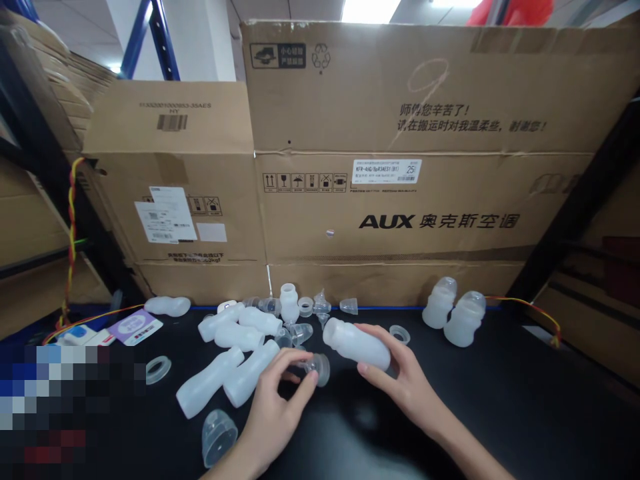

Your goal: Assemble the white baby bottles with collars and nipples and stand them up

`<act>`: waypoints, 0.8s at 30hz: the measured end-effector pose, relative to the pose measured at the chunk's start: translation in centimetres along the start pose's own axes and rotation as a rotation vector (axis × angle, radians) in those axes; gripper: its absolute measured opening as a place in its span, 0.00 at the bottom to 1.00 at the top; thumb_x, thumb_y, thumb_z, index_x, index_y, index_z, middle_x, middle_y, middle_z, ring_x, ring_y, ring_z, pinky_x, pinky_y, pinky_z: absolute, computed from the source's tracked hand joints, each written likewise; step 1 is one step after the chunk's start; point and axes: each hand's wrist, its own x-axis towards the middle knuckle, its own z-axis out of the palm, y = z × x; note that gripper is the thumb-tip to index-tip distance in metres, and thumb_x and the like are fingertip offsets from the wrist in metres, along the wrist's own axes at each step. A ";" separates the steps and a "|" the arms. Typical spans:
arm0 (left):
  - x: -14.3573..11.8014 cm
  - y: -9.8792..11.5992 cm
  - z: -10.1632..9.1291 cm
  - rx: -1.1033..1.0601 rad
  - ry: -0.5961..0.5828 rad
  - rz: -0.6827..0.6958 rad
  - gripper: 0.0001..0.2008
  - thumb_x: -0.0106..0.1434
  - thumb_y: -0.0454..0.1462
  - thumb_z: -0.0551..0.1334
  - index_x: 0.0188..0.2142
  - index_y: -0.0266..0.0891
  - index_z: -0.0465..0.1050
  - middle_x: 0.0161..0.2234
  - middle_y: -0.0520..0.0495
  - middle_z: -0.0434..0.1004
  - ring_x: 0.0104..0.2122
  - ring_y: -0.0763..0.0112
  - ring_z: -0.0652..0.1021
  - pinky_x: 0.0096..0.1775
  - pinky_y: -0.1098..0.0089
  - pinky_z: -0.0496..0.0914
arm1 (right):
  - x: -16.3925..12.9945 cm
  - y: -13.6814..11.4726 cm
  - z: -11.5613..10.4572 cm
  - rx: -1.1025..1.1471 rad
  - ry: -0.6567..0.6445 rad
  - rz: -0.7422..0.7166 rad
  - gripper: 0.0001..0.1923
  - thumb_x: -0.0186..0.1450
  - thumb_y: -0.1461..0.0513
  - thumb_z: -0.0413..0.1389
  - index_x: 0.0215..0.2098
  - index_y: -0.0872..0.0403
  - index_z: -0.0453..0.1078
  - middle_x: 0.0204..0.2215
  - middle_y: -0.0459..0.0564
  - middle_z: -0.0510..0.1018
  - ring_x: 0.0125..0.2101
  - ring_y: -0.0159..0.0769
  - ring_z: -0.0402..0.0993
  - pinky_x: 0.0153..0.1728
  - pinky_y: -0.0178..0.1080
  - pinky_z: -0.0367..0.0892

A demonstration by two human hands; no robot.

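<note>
Your right hand [400,377] grips a white bottle [356,343] lying on its side just above the black table [500,413], its long axis running left to right with the open neck pointing at your left hand [277,400]. That hand pinches a small clear cap [319,368], possibly a nipple ring, just beside the neck.

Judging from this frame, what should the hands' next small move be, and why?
Probably bring the two parts together: the right hand holds a white bottle with its open neck toward the left hand, whose fingers pinch a clear teat ring just short of that neck.
</note>
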 end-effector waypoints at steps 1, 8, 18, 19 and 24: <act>-0.2 -0.1 0.1 0.081 -0.065 0.041 0.08 0.68 0.43 0.65 0.42 0.44 0.79 0.43 0.46 0.83 0.42 0.59 0.82 0.43 0.61 0.78 | 0.0 0.0 -0.1 0.041 0.003 0.020 0.26 0.67 0.50 0.64 0.61 0.44 0.70 0.56 0.51 0.75 0.52 0.47 0.74 0.54 0.45 0.69; -1.3 -1.0 0.1 0.245 -0.083 0.235 0.32 0.69 0.40 0.65 0.69 0.50 0.57 0.66 0.40 0.68 0.63 0.51 0.73 0.60 0.50 0.72 | 0.0 -0.6 -0.4 -0.029 -0.042 -0.045 0.24 0.65 0.51 0.66 0.58 0.44 0.74 0.53 0.50 0.76 0.50 0.47 0.75 0.52 0.44 0.69; -0.1 1.1 -1.1 0.092 -0.176 0.030 0.17 0.74 0.51 0.57 0.40 0.42 0.74 0.33 0.48 0.77 0.36 0.65 0.78 0.42 0.66 0.71 | -0.8 -1.4 0.4 -0.244 -0.215 -0.230 0.26 0.65 0.60 0.67 0.60 0.46 0.72 0.53 0.53 0.77 0.51 0.46 0.77 0.52 0.48 0.74; 0.1 1.5 -0.9 0.028 -0.182 -0.099 0.22 0.73 0.55 0.55 0.32 0.41 0.72 0.26 0.51 0.72 0.29 0.68 0.75 0.35 0.68 0.69 | -0.8 -1.5 0.5 -0.289 -0.209 -0.289 0.26 0.66 0.63 0.65 0.61 0.46 0.71 0.54 0.54 0.77 0.51 0.45 0.77 0.52 0.47 0.74; 0.4 2.9 0.0 -0.626 -0.435 -0.850 0.35 0.67 0.66 0.46 0.21 0.41 0.62 0.14 0.62 0.50 0.11 0.81 0.52 0.17 0.75 0.47 | -0.4 -1.5 0.6 -0.658 0.049 -0.823 0.26 0.69 0.75 0.52 0.61 0.50 0.71 0.55 0.56 0.78 0.57 0.45 0.74 0.53 0.48 0.74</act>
